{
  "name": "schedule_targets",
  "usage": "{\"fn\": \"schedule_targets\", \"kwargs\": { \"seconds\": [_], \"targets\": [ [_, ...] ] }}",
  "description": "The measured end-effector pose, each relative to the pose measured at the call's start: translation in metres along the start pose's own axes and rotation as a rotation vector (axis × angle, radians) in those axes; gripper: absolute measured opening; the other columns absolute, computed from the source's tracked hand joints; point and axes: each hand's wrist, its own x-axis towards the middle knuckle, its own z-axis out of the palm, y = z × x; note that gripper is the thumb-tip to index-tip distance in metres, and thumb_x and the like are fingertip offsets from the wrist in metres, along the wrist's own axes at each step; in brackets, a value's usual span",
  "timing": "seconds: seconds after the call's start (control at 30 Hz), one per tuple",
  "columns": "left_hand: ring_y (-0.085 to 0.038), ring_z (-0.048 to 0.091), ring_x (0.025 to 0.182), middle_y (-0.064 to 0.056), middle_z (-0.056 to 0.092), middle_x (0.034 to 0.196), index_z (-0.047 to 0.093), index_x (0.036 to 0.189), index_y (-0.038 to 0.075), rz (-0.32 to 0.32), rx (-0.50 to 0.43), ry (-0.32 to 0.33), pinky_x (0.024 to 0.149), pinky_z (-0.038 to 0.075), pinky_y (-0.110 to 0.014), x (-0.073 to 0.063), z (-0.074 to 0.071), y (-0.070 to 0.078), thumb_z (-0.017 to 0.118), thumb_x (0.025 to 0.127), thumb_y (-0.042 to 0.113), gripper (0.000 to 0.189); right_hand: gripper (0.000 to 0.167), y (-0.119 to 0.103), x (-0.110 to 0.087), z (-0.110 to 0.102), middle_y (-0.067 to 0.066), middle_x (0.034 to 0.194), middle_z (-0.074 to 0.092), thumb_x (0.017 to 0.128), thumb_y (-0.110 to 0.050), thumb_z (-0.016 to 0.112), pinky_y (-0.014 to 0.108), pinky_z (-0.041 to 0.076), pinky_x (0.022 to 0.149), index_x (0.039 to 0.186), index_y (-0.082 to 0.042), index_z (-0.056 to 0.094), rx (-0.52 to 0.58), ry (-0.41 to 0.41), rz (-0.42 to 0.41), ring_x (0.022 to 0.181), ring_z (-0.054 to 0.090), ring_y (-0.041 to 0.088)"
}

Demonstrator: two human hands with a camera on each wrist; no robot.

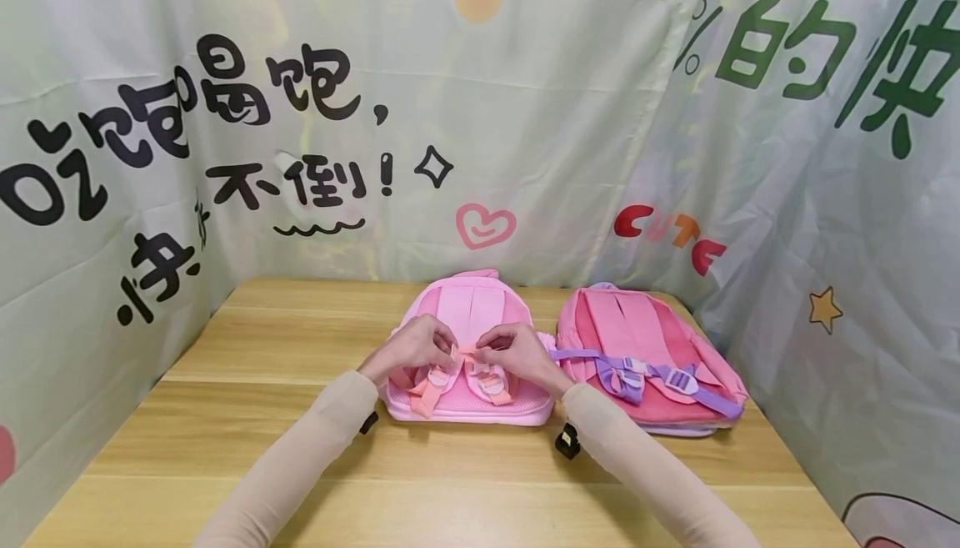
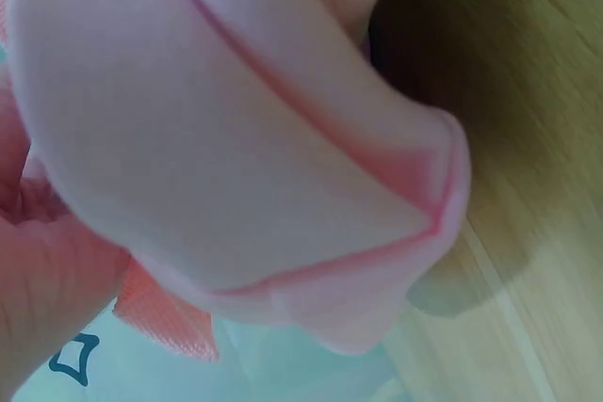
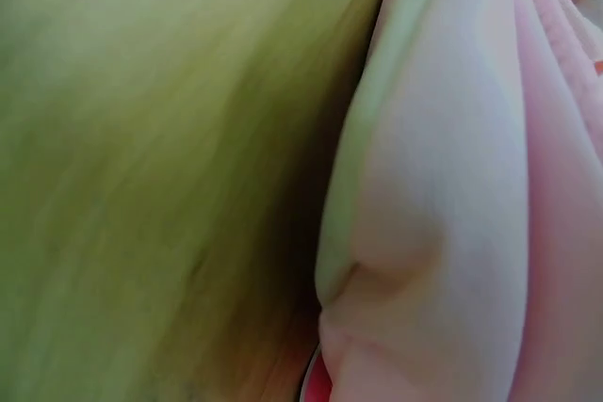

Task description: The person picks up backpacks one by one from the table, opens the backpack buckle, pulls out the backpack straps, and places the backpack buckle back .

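Observation:
A light pink backpack (image 1: 472, 302) lies on the table with its straps facing up. Over its middle my left hand (image 1: 420, 341) pinches a small pale buckle end on an orange chest strap (image 1: 467, 351). Close beside it, my right hand (image 1: 521, 350) pinches the other side of that strap. Below the hands hang two orange strap tails (image 1: 426, 398) with pale adjusters. In the left wrist view, part of the left hand (image 2: 52, 270) shows behind the pale pink fabric (image 2: 188, 148). Pink fabric (image 3: 443, 167) fills much of the right wrist view; the fingertips are mostly hidden.
A darker pink backpack (image 1: 622, 323) lies to the right, its purple strap (image 1: 652, 369) fastened across it. The wooden table (image 1: 262, 339) extends around both bags. Printed curtains (image 1: 420, 98) hang behind and at the sides.

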Motion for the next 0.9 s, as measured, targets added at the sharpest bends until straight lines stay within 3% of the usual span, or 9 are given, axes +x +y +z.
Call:
{"fn": "schedule_targets", "kwargs": {
  "seconds": [0.2,0.53,0.8,0.9],
  "targets": [
    [-0.010,0.061,0.068,0.002,0.069,0.071,0.074,0.083,0.012,0.036,0.006,0.003,0.064,0.049,-0.025,-0.001,0.002,0.000,0.084,0.074,0.010,0.014,0.017,-0.001,-0.002,-0.004,0.006,0.089,0.074,0.081,-0.019,0.080,0.024,0.053,0.074,0.094,-0.010,0.074,0.010,0.032,0.027,0.081,0.068,0.014],
    [-0.011,0.061,0.070,0.004,0.068,0.073,0.073,0.084,0.014,0.017,0.027,0.016,0.068,0.049,-0.027,0.001,0.003,0.001,0.085,0.074,0.014,0.015,0.022,0.000,-0.001,-0.013,0.011,0.094,0.073,0.085,-0.016,0.077,0.022,0.052,0.075,0.103,-0.004,0.069,0.060,0.081,0.016,0.082,0.067,0.011],
    [-0.010,0.060,0.070,0.004,0.068,0.073,0.072,0.084,0.013,0.058,0.055,0.011,0.070,0.049,-0.027,0.001,0.004,0.000,0.083,0.076,0.015,0.014,0.031,0.004,0.001,-0.014,0.025,0.102,0.070,0.090,-0.009,0.069,0.037,0.057,0.080,0.117,0.007,0.063,0.111,0.096,-0.001,0.093,0.069,0.036],
    [-0.010,0.060,0.070,0.005,0.067,0.073,0.073,0.085,0.014,0.064,0.067,0.015,0.070,0.048,-0.027,0.001,0.004,0.000,0.083,0.076,0.017,0.013,0.035,0.006,0.001,-0.015,0.023,0.104,0.070,0.091,-0.010,0.069,0.033,0.056,0.080,0.122,0.006,0.061,0.097,0.097,0.017,0.094,0.069,0.035]
  ]
}}
